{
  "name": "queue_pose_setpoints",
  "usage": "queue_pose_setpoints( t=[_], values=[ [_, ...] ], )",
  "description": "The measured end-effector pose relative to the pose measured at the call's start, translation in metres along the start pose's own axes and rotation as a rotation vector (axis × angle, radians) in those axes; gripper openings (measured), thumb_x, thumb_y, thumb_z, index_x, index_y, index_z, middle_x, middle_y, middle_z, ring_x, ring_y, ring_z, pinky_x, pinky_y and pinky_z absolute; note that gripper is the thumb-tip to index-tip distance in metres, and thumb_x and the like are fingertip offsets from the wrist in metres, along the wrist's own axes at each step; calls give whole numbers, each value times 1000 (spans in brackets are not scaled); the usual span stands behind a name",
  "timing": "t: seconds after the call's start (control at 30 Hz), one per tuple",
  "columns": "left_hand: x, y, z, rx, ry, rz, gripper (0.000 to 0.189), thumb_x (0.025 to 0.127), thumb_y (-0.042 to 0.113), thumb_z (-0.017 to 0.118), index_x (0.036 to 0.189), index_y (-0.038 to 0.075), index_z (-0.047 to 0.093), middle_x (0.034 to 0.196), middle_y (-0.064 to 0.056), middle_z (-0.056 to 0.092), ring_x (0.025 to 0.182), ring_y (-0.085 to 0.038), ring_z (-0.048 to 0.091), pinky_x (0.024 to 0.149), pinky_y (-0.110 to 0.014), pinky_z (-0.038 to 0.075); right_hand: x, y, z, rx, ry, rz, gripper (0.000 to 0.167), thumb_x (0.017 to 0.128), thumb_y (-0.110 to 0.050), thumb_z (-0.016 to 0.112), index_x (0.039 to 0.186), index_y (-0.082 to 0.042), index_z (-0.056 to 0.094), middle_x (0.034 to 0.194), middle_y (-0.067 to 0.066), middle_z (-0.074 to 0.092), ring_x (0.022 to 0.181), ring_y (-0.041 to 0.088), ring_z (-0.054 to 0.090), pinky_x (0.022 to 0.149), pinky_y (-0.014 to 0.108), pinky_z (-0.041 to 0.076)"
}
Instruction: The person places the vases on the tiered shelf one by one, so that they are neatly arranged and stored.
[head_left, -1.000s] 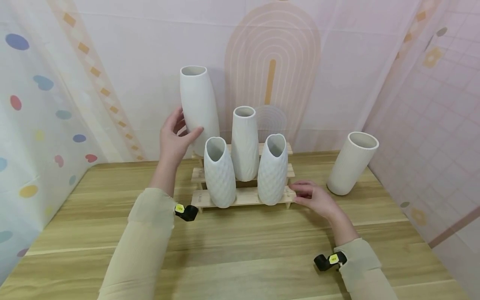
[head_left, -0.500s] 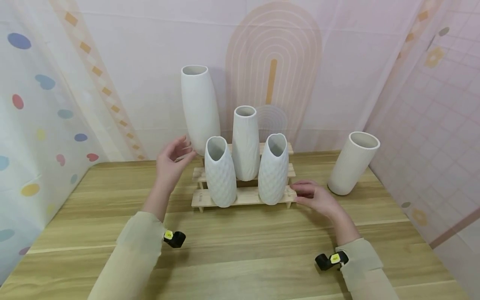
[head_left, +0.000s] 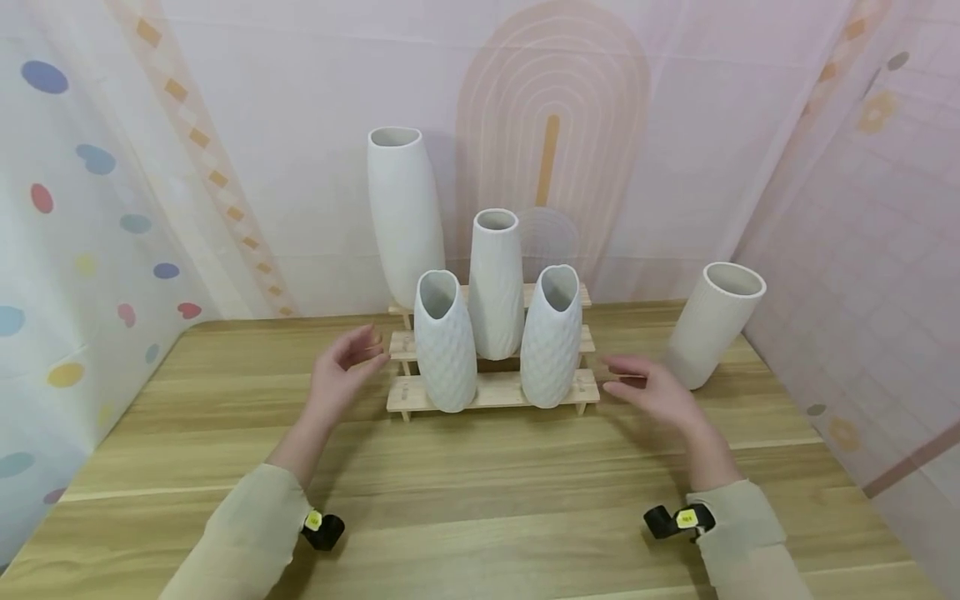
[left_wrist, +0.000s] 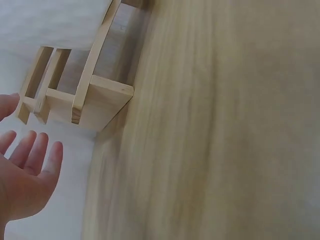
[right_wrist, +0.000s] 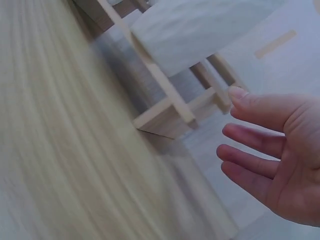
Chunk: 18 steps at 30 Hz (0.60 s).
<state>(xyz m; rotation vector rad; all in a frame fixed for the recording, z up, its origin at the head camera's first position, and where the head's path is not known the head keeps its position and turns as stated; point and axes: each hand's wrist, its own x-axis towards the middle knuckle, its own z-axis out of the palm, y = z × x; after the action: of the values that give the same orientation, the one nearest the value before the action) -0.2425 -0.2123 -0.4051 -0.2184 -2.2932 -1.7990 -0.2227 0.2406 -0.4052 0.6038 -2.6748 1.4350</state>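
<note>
A stepped wooden stand (head_left: pixel 498 390) with three tiers bears several white vases. On its top tier at the left stands the tallest, smooth vase (head_left: pixel 407 217). A slimmer vase (head_left: pixel 497 287) is on the middle tier. Two dimpled vases, the left one (head_left: pixel 447 358) and the right one (head_left: pixel 552 354), share the lowest tier. My left hand (head_left: pixel 343 367) hovers beside the stand's left end with loosely bent fingers and nothing in it. At the other end, my right hand (head_left: pixel 656 392) is likewise without a hold, its fingertips just off the lowest tier.
A ribbed, cylindrical white vase (head_left: pixel 712 325) stands on the wooden table (head_left: pixel 480 508) at the right, behind my right hand. Patterned cloth (head_left: pixel 315 100) hangs along the back and both sides. Small black cameras sit at both cuffs.
My left hand has let go of the tallest vase and come down toward the stand's lower left. My right hand has left the stand's right end and drawn slightly rightward.
</note>
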Motion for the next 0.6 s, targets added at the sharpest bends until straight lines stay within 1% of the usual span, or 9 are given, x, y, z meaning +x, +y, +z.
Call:
queue_pose_setpoints(
  t=[0.07,0.13,0.2,0.27,0.33,0.4,0.43,0.5,0.6],
  values=[
    [-4,-2,-1,-1,-21,-34,56,92,9,71,141,-5,48,133,-28,54,116,-32,59,86,-16,51,-3,-2,-5,-8,9,-13,43,93,-3,67,130,15,55,133,30,55,123,45,52,102,52,43],
    [-9,-3,-3,20,-49,-64,58,92,13,72,142,-3,48,135,-26,55,117,-31,58,85,-16,50,-8,-4,-11,-20,22,-26,45,93,-3,68,132,14,54,133,29,55,125,44,51,104,52,42],
    [-13,-5,-3,25,-74,-81,59,91,14,73,142,-4,48,134,-25,55,116,-29,59,84,-16,51,-13,-6,-16,-25,49,-36,45,93,-3,68,132,14,54,133,28,56,124,42,52,104,50,42],
    [-18,-6,-2,28,-93,-98,59,91,12,74,142,-4,48,134,-25,56,111,-21,61,84,-17,52,-20,-6,-21,-24,88,-49,46,92,-3,69,133,12,54,131,27,58,123,26,56,103,40,45],
    [-21,-8,-1,30,-101,-109,58,90,10,75,140,-4,50,133,-26,57,108,-19,62,83,-18,52,-27,-6,-26,-21,131,-59,47,91,-2,70,134,11,54,130,27,59,119,10,57,100,29,47],
    [-25,-9,1,33,-105,-122,56,89,8,75,138,-5,52,131,-26,58,107,-20,64,82,-18,52,-35,-4,-31,-21,184,-71,48,90,0,71,134,9,55,128,26,60,113,-4,55,96,17,45],
    [-26,-9,1,35,-110,-128,55,88,7,76,137,-6,53,131,-26,58,107,-21,64,82,-18,52,-39,-3,-34,-19,211,-77,49,89,1,71,134,10,54,127,24,62,111,-9,53,94,13,44],
    [-29,-10,2,39,-119,-137,54,87,6,76,135,-6,55,131,-26,58,110,-28,62,82,-18,52,-47,-2,-40,-16,266,-85,49,88,5,71,135,9,54,126,11,65,109,-10,54,92,11,44],
    [-32,-13,4,38,-128,-135,52,85,3,77,132,-8,57,131,-26,58,110,-30,61,82,-19,53,-57,-1,-49,1,339,-89,50,88,8,68,136,10,52,122,-12,64,109,-10,54,91,9,42]
  ],
)
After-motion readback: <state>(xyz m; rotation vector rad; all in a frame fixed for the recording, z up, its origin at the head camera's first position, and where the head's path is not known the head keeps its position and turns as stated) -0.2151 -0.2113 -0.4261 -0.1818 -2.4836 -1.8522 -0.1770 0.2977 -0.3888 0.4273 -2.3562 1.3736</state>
